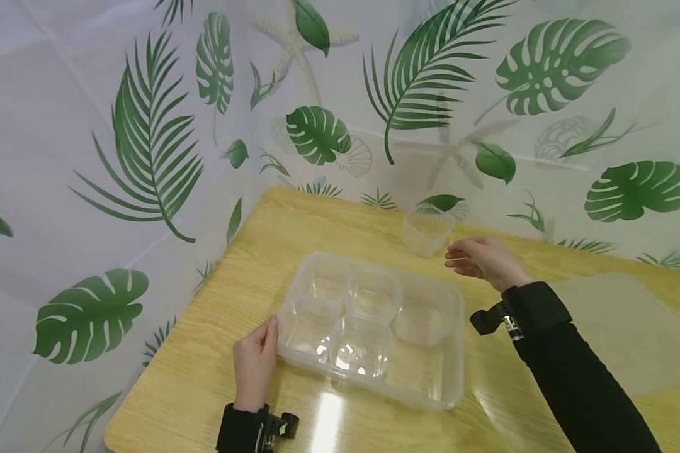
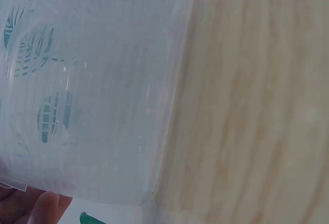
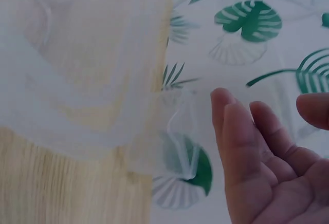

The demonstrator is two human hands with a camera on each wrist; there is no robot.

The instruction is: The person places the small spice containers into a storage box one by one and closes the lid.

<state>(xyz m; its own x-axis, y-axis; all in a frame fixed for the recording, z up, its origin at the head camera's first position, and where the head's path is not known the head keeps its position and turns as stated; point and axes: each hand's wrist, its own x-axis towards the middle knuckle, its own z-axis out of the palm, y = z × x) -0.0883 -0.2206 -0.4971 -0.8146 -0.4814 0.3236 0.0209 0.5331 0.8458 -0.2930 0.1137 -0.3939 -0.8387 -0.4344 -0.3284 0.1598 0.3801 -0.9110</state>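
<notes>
My left hand (image 1: 255,360) grips the left rim of a large clear plastic box (image 1: 374,385), thumb over the edge. In the left wrist view its fingers (image 2: 47,208) show at the box's rim, lower left. Several small clear square cups (image 1: 311,327) sit in the box's left part, and another clear cup (image 1: 425,321) stands at its back right. My right hand (image 1: 484,259) holds nothing, its fingers loosely bent and pointing left. Just beyond those fingertips, behind the box, a small clear plastic cup (image 1: 427,231) stands on the table, apart from the hand.
A flat translucent lid or sheet (image 1: 623,327) lies on the wooden table (image 1: 204,352) at the right, partly behind my right sleeve. A leaf-printed white curtain (image 1: 408,170) hangs along the table's back and left edges.
</notes>
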